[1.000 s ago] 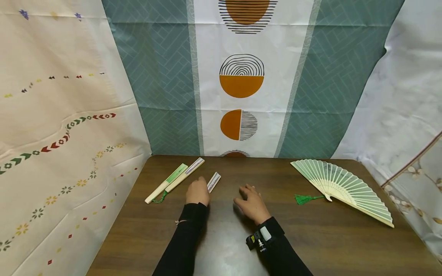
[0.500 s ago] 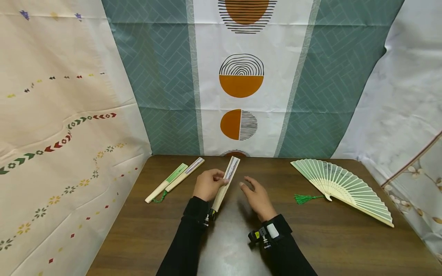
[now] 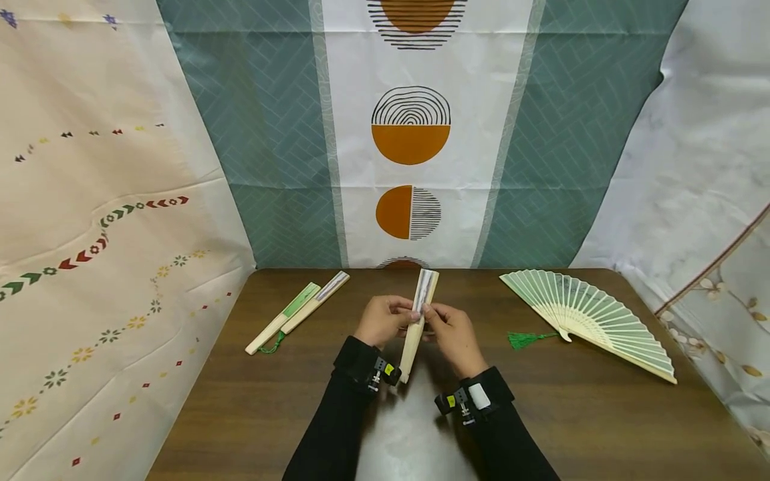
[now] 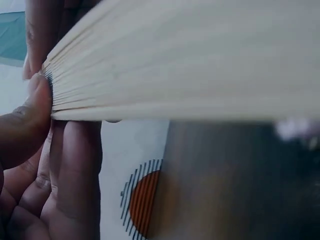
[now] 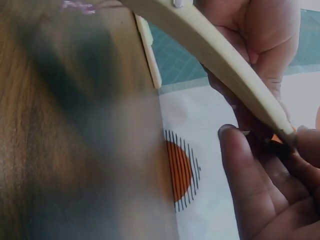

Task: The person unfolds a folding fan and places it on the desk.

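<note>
Both hands hold a folded fan (image 3: 412,344) with pale wooden ribs, upright and slightly tilted above the middle of the table. My left hand (image 3: 385,321) pinches its left side between thumb and fingers. From the right, my right hand (image 3: 455,334) pinches the other edge near the same height. Bunched rib ends of the fan (image 4: 175,65) fill the upper left wrist view, with a thumb pressing their edge. In the right wrist view, the thick outer rib of the fan (image 5: 220,52) runs down to the right fingertips. A blurred pinkish tassel (image 5: 80,6) hangs near its base.
Two folded fans lie side by side at the table's left, one green-topped (image 3: 283,319) and one with a greyish top (image 3: 315,302). A spread pale green fan (image 3: 592,324) with a green tassel (image 3: 525,339) lies at right. Patterned cloths hang behind the table (image 3: 240,414).
My left hand has picked up the folded fan from the table and carried it right and up. My right hand has moved in and taken its other edge. The head view has shifted slightly.
</note>
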